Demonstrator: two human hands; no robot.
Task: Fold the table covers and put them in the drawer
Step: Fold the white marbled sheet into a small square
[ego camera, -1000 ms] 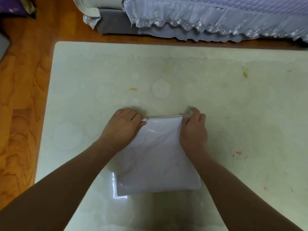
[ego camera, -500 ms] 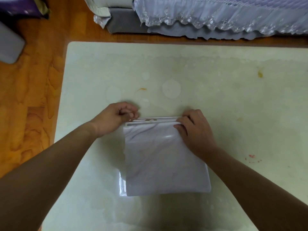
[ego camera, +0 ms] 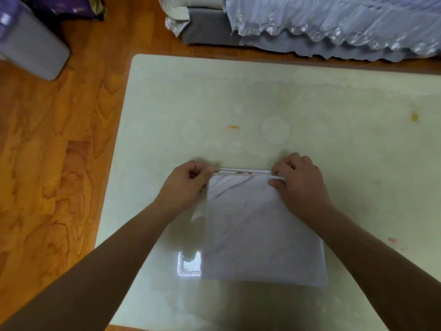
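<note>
A folded white cover (ego camera: 260, 232) is lying flat on the pale table (ego camera: 310, 111), a little below and right of the frame's centre, its near edge toward the bottom of the frame and its far edge showing several stacked layers. Both of the person's bare arms are reaching up from the bottom corners to that far edge. The left hand (ego camera: 185, 187) is sitting at the cover's upper left corner with its fingers curled in, thumb and fingertips pinching the layered edge there. The right hand (ego camera: 299, 185) is sitting at the upper right corner, fingers bent over the cloth and gripping that corner, with a bit of white edge poking out between them. A thin, see-through flap of the cover is sticking out below the left hand along the left side. A bright glare patch is showing on the table just left of the cover's lower left corner. Small orange and yellow stains are dotting the table above and to the right. Wooden floor (ego camera: 47, 175) is filling the left of the frame, a grey bin (ego camera: 33, 48) is standing at the upper left, and a lace-trimmed cloth (ego camera: 334, 22) is hanging along the upper right.
</note>
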